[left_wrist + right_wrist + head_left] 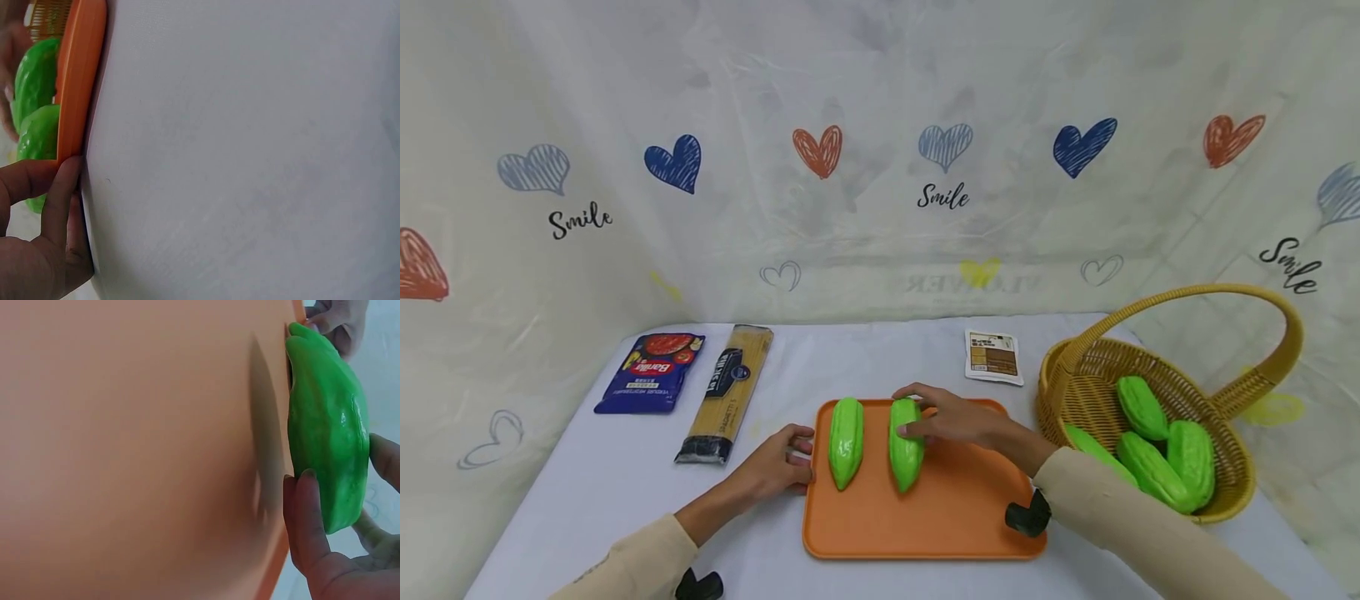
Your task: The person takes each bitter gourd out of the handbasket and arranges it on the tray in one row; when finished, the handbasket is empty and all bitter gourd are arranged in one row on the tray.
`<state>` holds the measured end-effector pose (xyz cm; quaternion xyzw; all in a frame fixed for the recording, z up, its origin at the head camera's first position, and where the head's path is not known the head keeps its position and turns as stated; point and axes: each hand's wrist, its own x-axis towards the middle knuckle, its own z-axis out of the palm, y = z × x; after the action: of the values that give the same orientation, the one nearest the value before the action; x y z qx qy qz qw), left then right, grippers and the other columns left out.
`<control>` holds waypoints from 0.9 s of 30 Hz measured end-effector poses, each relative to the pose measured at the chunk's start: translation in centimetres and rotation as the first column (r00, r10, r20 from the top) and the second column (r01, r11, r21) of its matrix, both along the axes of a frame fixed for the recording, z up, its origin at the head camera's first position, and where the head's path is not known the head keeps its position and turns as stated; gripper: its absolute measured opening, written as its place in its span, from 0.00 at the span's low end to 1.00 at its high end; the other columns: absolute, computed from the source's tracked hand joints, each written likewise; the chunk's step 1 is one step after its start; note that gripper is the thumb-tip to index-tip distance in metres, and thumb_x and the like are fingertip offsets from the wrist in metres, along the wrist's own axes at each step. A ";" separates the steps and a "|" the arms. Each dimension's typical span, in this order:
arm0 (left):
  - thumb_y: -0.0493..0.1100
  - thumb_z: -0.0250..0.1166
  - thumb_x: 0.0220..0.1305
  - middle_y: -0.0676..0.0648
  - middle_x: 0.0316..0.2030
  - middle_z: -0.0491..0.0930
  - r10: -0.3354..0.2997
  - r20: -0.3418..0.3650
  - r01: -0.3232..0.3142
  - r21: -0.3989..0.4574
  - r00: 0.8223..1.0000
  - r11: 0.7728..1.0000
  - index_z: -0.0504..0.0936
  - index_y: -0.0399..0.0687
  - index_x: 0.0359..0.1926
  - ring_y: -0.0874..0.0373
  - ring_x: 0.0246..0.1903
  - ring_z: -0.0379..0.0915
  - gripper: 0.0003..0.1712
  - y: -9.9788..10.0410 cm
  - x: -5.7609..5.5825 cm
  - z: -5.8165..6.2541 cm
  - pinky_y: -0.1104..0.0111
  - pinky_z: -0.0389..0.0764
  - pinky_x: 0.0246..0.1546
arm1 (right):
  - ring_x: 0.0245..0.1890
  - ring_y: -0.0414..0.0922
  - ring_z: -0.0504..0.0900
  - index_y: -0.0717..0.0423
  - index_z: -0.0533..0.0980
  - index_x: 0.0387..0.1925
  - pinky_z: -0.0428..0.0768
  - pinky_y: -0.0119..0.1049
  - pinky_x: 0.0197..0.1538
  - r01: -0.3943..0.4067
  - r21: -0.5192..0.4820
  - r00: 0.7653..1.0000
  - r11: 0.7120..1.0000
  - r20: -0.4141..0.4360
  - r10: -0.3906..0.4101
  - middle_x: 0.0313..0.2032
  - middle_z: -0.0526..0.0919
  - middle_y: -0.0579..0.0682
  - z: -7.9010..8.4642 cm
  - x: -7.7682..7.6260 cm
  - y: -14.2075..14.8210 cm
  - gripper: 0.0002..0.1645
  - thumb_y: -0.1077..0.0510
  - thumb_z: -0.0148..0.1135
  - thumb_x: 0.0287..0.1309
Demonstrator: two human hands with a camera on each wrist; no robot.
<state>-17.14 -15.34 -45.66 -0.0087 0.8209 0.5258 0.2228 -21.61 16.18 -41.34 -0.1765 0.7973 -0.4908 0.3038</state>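
Observation:
An orange tray (970, 521) lies on the white table, and my left hand (781, 465) grips its left rim, fingers on both sides of the edge in the left wrist view. One glossy green bitter melon (846, 442) rests on the tray near that rim, its pointed end toward me. My right hand (951, 419) holds a second green bitter melon (328, 425) to the right of the first, thumb on one side and fingers on the other. In the right wrist view its shadow falls on the tray beside it; whether it touches the tray I cannot tell.
A wicker basket (1236, 467) with a tall handle stands at the right, several bitter melons (1190, 462) inside. Behind the tray lies a small white-and-brown packet (994, 357). At the left are a spaghetti pack (727, 392) and a blue sauce pouch (651, 373). A printed curtain (880, 233) hangs behind.

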 end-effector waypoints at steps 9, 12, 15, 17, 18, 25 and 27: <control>0.29 0.70 0.53 0.41 0.52 0.72 -0.012 0.011 0.012 0.020 1.000 1.000 0.67 0.38 0.67 0.53 0.43 0.76 0.39 -0.1 0.0 0.2 0.63 0.88 0.38 | 0.65 0.55 0.72 0.50 0.65 0.70 0.84 0.45 0.52 0.026 0.020 1.000 0.999 -0.002 -0.026 0.64 0.72 0.60 -0.5 -0.7 -2.1 0.36 0.49 0.65 0.65; 0.30 0.69 0.54 0.41 0.52 0.72 -0.018 0.014 0.017 0.032 1.000 0.999 0.66 0.38 0.67 0.53 0.43 0.76 0.39 -0.2 0.1 0.2 0.63 0.88 0.38 | 0.58 0.53 0.78 0.52 0.64 0.71 0.85 0.46 0.50 0.015 0.006 1.000 1.000 0.008 -0.015 0.62 0.73 0.61 -0.7 -0.9 -2.7 0.36 0.51 0.65 0.65; 0.30 0.69 0.53 0.41 0.52 0.72 -0.025 0.011 0.025 0.042 1.000 0.999 0.66 0.38 0.67 0.52 0.44 0.76 0.39 -0.4 0.1 0.2 0.62 0.88 0.38 | 0.50 0.49 0.83 0.54 0.63 0.73 0.87 0.46 0.49 0.004 -0.011 1.000 1.000 0.026 -0.004 0.61 0.74 0.64 -0.9 -1.1 -3.1 0.38 0.54 0.65 0.65; 0.30 0.69 0.53 0.41 0.52 0.72 -0.024 0.010 0.024 0.045 1.000 0.999 0.66 0.38 0.67 0.53 0.44 0.76 0.39 -0.4 0.2 0.2 0.62 0.88 0.38 | 0.47 0.46 0.84 0.55 0.62 0.73 0.87 0.45 0.48 0.003 -0.016 0.999 1.000 0.034 -0.003 0.63 0.72 0.65 -1.1 -1.2 -3.3 0.39 0.55 0.65 0.65; 0.30 0.69 0.53 0.40 0.52 0.72 -0.025 0.009 0.024 0.047 1.000 0.999 0.66 0.37 0.67 0.53 0.44 0.76 0.39 -0.4 0.1 0.2 0.62 0.88 0.38 | 0.47 0.46 0.84 0.55 0.61 0.74 0.87 0.45 0.48 0.009 -0.017 0.999 1.000 0.038 -0.008 0.63 0.71 0.65 -1.1 -1.2 -3.4 0.39 0.55 0.65 0.65; 0.31 0.69 0.54 0.41 0.53 0.72 -0.028 0.011 0.027 0.036 1.000 0.999 0.66 0.39 0.68 0.52 0.44 0.76 0.39 -0.3 -0.2 0.0 0.63 0.88 0.39 | 0.38 0.48 0.86 0.57 0.60 0.73 0.85 0.43 0.49 0.074 0.018 0.997 0.997 0.005 -0.074 0.62 0.72 0.66 -1.1 -1.3 -3.9 0.41 0.53 0.66 0.64; 0.31 0.69 0.54 0.41 0.52 0.72 -0.023 0.011 0.023 0.029 1.000 0.999 0.66 0.39 0.68 0.53 0.44 0.76 0.39 -0.3 -0.3 0.0 0.63 0.88 0.39 | 0.38 0.48 0.86 0.58 0.61 0.72 0.85 0.42 0.49 0.087 0.024 0.996 0.996 -0.009 -0.086 0.61 0.73 0.67 -1.1 -1.3 -4.0 0.41 0.53 0.67 0.63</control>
<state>-17.41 -15.65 -45.62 0.0012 0.8120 0.5349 0.2335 -22.90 12.19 -42.45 -0.1401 0.8111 -0.4933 0.2813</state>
